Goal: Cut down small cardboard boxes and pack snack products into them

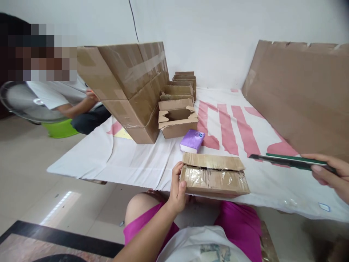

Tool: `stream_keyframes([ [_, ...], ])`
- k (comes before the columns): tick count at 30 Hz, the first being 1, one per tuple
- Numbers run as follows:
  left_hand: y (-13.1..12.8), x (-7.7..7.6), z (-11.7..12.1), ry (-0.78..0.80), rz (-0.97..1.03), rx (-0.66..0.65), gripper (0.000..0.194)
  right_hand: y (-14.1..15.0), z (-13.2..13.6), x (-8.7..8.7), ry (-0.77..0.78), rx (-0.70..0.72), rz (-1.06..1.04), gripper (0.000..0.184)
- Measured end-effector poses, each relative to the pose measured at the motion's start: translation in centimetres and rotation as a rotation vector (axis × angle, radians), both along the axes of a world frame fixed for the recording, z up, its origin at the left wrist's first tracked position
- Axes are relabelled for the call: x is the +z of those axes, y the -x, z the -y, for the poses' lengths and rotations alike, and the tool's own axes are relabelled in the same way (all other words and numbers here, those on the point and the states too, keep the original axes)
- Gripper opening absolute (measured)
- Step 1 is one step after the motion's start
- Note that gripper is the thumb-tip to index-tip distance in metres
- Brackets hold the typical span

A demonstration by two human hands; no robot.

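Observation:
My left hand point(178, 187) grips the left end of a small cardboard box point(215, 182), thumb on the near side and fingers behind. The box lies at the table's front edge. Shiny clear tape covers its near face, and a flap point(212, 161) along its far side stands partly raised. To the right, my right hand point(331, 174) is closed around a long green-and-black box cutter point(289, 161). Its tip points left, above the table and apart from the box. Just behind the box lies a purple tissue pack point(192, 141).
Taped cardboard boxes point(131, 83) are stacked at left. Beside them runs a row of open boxes point(178, 123). A large cardboard panel point(300, 94) stands at right. A white cloth with red markings point(227, 127) covers the table. Another person point(62, 96) sits at left near a fan point(24, 100).

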State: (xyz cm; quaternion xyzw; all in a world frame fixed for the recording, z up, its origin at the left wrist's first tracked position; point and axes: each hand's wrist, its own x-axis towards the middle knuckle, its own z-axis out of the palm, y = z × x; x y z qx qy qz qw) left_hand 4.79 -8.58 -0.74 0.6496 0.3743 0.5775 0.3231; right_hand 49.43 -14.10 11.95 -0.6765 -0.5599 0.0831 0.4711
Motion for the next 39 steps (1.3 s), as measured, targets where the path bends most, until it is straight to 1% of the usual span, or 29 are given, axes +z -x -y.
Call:
stream_keyframes([
  [2,0.2,0.1,0.1,0.003,-0.017,-0.012,0.051,0.5,-0.6,-2.7,0.124,0.051,-0.135,0.044],
  [4,0.5,0.4,0.2,0.025,-0.033,-0.027,0.05,1.4,-1.3,-6.0,0.192,0.078,-0.219,0.042],
  [7,1.1,1.5,0.3,0.09,-0.053,-0.061,0.046,2.7,-2.0,-11.0,0.292,0.108,-0.257,0.041],
  [9,1.5,2.5,0.4,0.137,-0.037,-0.084,0.042,3.3,-2.2,-13.4,0.328,0.07,-0.209,0.043],
  [10,1.6,3.0,0.4,0.158,-0.017,-0.095,0.041,3.4,-2.3,-14.3,0.336,0.043,-0.16,0.042],
  [12,1.8,3.9,0.6,0.185,0.024,-0.117,0.036,3.3,-2.3,-15.5,0.345,0.009,-0.036,0.04],
  [14,1.9,4.7,0.8,0.166,0.031,-0.129,0.029,3.1,-2.5,-16.0,0.341,0.006,0.103,0.038],
  [16,2.0,5.4,1.1,0.091,-0.019,-0.135,0.019,3.0,-2.6,-16.2,0.318,0.017,0.211,0.038],
  [18,2.3,6.0,1.4,-0.007,-0.111,-0.185,0.015,3.3,-2.8,-16.1,0.277,0.017,0.27,0.04],
  [19,2.5,6.2,1.5,-0.049,-0.155,-0.226,0.019,3.6,-2.8,-15.9,0.247,0.017,0.288,0.041],
  [22,2.9,6.3,1.4,-0.13,-0.242,-0.343,0.057,5.2,-2.8,-14.5,0.115,0.032,0.338,0.04],
  [23,2.9,6.1,1.4,-0.142,-0.265,-0.355,0.066,5.9,-2.7,-13.8,0.063,0.041,0.353,0.039],
  [24,2.9,5.8,1.3,-0.15,-0.292,-0.348,0.068,6.8,-2.6,-12.9,0.012,0.05,0.363,0.036],
  [25,2.8,5.5,1.3,-0.157,-0.325,-0.325,0.063,7.7,-2.5,-12.0,-0.036,0.057,0.368,0.032],
  [28,2.1,4.3,1.2,-0.215,-0.392,-0.198,0.031,10.7,-2.5,-8.7,-0.196,0.094,0.363,0.017],
  [29,1.8,3.9,1.1,-0.248,-0.393,-0.157,0.024,11.8,-2.6,-7.5,-0.246,0.128,0.359,0.013],
  [30,1.5,3.6,1.1,-0.285,-0.384,-0.124,0.02,12.9,-2.8,-6.4,-0.289,0.173,0.358,0.011],
  [32,1.0,3.1,1.0,-0.346,-0.355,-0.082,0.018,15.2,-3.3,-4.5,-0.338,0.294,0.376,0.013],
  [34,0.8,2.9,0.9,-0.38,-0.329,-0.061,0.016,17.3,-3.8,-3.1,-0.335,0.43,0.429,0.02],
  [36,0.7,2.7,0.8,-0.397,-0.314,-0.05,0.014,19.1,-4.5,-2.1,-0.285,0.557,0.508,0.025],
  [37,0.6,2.7,0.8,-0.407,-0.312,-0.046,0.014,19.9,-4.7,-1.8,-0.249,0.603,0.549,0.026],
  [39,0.7,2.7,0.8,-0.436,-0.312,-0.04,0.014,21.1,-5.1,-1.4,-0.184,0.649,0.62,0.027],
])
